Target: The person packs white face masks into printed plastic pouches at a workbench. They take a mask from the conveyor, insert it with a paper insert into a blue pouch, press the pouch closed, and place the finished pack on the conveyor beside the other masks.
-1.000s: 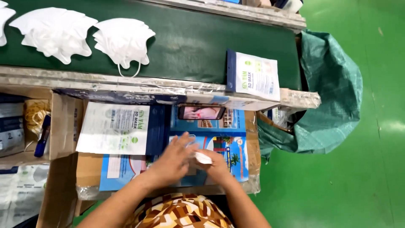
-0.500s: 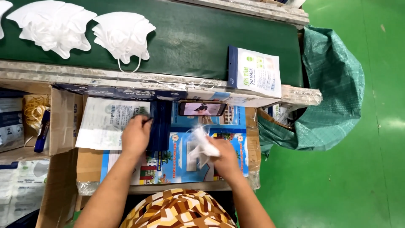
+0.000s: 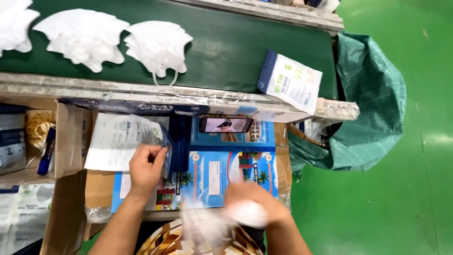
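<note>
White flat pouch (image 3: 120,141) pinched by left hand (image 3: 146,167); right hand (image 3: 252,205) blurred, apparently clutching soft mask (image 3: 245,213).

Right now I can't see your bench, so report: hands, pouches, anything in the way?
Left hand pinching top pouch of the white pouch stack. Right hand blurred, holding a white mask. Phone lies beside stack, not blocking.

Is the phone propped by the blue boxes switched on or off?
On. The phone lies sideways with its screen lit, showing a bright picture, above the blue printed sheet.
</note>
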